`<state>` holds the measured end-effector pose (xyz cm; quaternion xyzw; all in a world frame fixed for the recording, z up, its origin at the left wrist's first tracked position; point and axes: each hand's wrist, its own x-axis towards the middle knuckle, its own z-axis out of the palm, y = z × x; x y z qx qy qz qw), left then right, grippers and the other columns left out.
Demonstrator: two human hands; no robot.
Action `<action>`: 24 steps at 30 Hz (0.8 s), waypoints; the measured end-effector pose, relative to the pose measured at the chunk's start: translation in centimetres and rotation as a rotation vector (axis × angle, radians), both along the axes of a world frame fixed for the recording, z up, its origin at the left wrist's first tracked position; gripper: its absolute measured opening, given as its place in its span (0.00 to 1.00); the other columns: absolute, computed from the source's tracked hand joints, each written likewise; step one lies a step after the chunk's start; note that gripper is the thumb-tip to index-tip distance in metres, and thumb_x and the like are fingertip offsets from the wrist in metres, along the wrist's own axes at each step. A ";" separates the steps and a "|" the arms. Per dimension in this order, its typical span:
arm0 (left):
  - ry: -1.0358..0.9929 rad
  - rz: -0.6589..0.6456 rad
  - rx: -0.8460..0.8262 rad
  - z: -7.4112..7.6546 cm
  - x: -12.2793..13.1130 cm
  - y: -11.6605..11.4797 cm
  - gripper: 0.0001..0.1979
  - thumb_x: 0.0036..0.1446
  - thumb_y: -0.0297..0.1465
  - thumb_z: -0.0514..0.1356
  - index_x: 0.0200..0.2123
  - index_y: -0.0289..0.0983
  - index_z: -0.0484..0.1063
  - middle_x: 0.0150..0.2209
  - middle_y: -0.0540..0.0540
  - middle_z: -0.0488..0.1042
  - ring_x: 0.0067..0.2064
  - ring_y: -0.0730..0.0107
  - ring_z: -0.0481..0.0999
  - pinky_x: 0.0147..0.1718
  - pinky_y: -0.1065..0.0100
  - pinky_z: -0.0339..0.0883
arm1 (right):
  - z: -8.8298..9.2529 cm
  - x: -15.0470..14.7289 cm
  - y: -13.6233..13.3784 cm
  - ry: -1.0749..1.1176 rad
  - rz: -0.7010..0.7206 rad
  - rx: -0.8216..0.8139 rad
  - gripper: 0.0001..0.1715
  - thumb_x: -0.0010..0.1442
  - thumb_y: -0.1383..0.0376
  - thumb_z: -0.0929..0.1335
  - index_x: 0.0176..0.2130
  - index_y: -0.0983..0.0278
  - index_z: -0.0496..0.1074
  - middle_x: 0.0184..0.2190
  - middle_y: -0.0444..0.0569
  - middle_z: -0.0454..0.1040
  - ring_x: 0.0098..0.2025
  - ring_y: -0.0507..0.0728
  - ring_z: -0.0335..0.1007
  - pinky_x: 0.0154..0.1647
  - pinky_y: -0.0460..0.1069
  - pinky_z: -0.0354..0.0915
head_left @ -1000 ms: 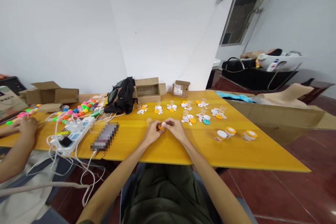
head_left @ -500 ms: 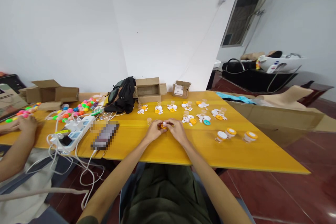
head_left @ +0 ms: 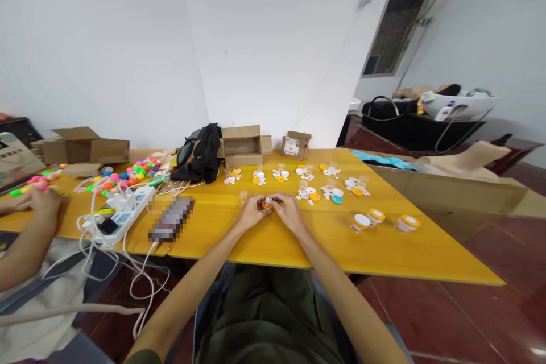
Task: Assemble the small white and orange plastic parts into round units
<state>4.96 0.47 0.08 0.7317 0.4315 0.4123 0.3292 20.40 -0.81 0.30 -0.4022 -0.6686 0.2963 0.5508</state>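
Both hands meet at the middle of the yellow table [head_left: 384, 250], fingertips pinched together on one small orange disc [head_left: 266, 205] with a white bit on top. Left hand [head_left: 251, 217] closed around the disc from the left, right hand [head_left: 289, 213] closed on it from the right; fingers curled tight, no gap visible. Disc is held just above the tabletop, near the front edge, right in front of the person. Too small to tell what the white bit is, or whether it is seated.

Handling judgement: parts are tiny, so keep wrists resting on the table for steadiness, one hand holding the disc flat while the other presses the white piece straight down, not at a tilt. Light pressure; a slip would flick it into the loose parts beyond.

Around: a small clear cup [head_left: 243, 196] just left of the hands. Rows of white and orange small parts [head_left: 307, 185] further back, a teal ring [head_left: 336, 199] among them. Three capped little jars [head_left: 379, 219] to the right. Cardboard boxes [head_left: 243, 145] and a black bag [head_left: 200, 153] at the wall. A power strip [head_left: 121, 213] with cables at left, coloured balls [head_left: 128, 173] behind it. Another person's hand [head_left: 42, 202] rests at the far left.
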 end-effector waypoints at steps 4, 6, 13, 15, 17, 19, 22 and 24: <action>0.001 0.000 -0.011 -0.1 0.0 0.1 0.06 0.46 0.28 0.67 0.30 0.37 0.76 0.29 0.51 0.74 0.32 0.69 0.69 0.35 0.68 0.66 | 0.0 0.1 0.0 -0.012 0.006 0.019 0.08 0.54 0.65 0.70 0.28 0.56 0.81 0.28 0.47 0.80 0.32 0.60 0.74 0.38 0.53 0.68; -0.004 -0.003 -0.013 -0.2 0.0 0.1 0.06 0.46 0.29 0.67 0.30 0.37 0.75 0.29 0.51 0.73 0.32 0.69 0.69 0.35 0.68 0.65 | 0.0 0.1 0.0 -0.004 0.003 0.024 0.07 0.54 0.64 0.70 0.28 0.55 0.81 0.28 0.47 0.80 0.33 0.61 0.74 0.38 0.54 0.68; -0.005 -0.010 -0.005 -0.1 0.0 0.1 0.06 0.46 0.29 0.68 0.26 0.37 0.72 0.27 0.52 0.71 0.31 0.70 0.67 0.34 0.68 0.63 | 0.1 0.0 -0.3 0.009 0.018 0.035 0.08 0.56 0.60 0.71 0.28 0.54 0.82 0.30 0.48 0.81 0.34 0.63 0.76 0.40 0.56 0.69; -0.003 -0.005 -0.011 0.0 0.1 0.1 0.07 0.45 0.29 0.68 0.25 0.37 0.71 0.26 0.53 0.70 0.31 0.70 0.67 0.34 0.68 0.63 | 0.1 0.0 -0.3 0.004 0.014 0.036 0.09 0.57 0.60 0.70 0.28 0.54 0.82 0.30 0.49 0.81 0.35 0.63 0.76 0.41 0.57 0.69; -0.006 -0.008 -0.015 0.1 0.1 0.0 0.07 0.45 0.29 0.68 0.25 0.37 0.71 0.26 0.53 0.69 0.31 0.70 0.67 0.34 0.68 0.63 | 0.1 0.0 -0.4 -0.003 0.008 0.047 0.09 0.57 0.60 0.70 0.29 0.54 0.82 0.31 0.49 0.81 0.35 0.63 0.76 0.41 0.57 0.69; -0.012 -0.015 -0.017 0.1 0.1 0.0 0.07 0.46 0.28 0.67 0.25 0.37 0.70 0.26 0.53 0.69 0.31 0.70 0.66 0.34 0.68 0.62 | 0.1 0.0 -0.4 -0.013 0.002 0.064 0.10 0.57 0.61 0.70 0.29 0.54 0.82 0.31 0.50 0.81 0.35 0.63 0.76 0.40 0.56 0.69; -0.020 -0.019 -0.021 0.1 0.1 -0.1 0.06 0.46 0.27 0.66 0.25 0.37 0.70 0.27 0.53 0.68 0.31 0.70 0.66 0.34 0.68 0.62 | 0.0 0.0 -0.3 -0.027 0.002 0.081 0.10 0.57 0.62 0.69 0.30 0.54 0.83 0.30 0.50 0.81 0.35 0.63 0.75 0.39 0.56 0.69; -0.018 -0.015 -0.021 0.1 0.1 -0.1 0.06 0.45 0.28 0.66 0.25 0.37 0.70 0.27 0.53 0.69 0.31 0.70 0.66 0.34 0.68 0.62 | -0.1 0.0 -0.3 -0.032 0.001 0.088 0.10 0.58 0.62 0.69 0.31 0.54 0.83 0.30 0.49 0.81 0.34 0.62 0.75 0.39 0.55 0.69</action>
